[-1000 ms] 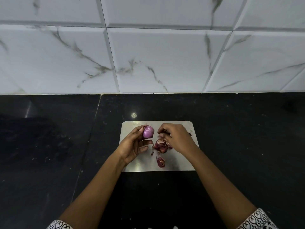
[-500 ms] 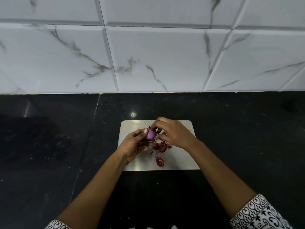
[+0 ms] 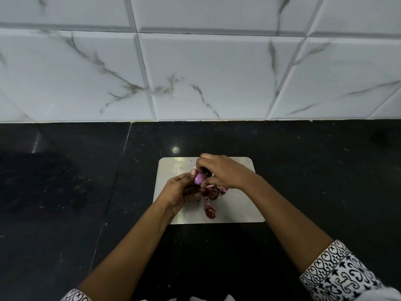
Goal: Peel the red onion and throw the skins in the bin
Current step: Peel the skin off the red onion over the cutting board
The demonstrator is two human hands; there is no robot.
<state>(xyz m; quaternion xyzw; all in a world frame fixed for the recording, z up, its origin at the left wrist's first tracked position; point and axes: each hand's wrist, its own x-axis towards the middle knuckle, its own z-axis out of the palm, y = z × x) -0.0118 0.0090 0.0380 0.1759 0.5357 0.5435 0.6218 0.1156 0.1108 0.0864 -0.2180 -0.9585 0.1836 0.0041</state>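
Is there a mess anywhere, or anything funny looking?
Just loose onion skins scattered on the steel board, left from peeling. The red onion looks fine; nothing else is odd.

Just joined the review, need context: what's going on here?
A person is peeling a small red onion over a steel board on a black counter. The left hand holds the onion while the right hand pinches at its far side. Loose skins lie on the board, not yet binned.
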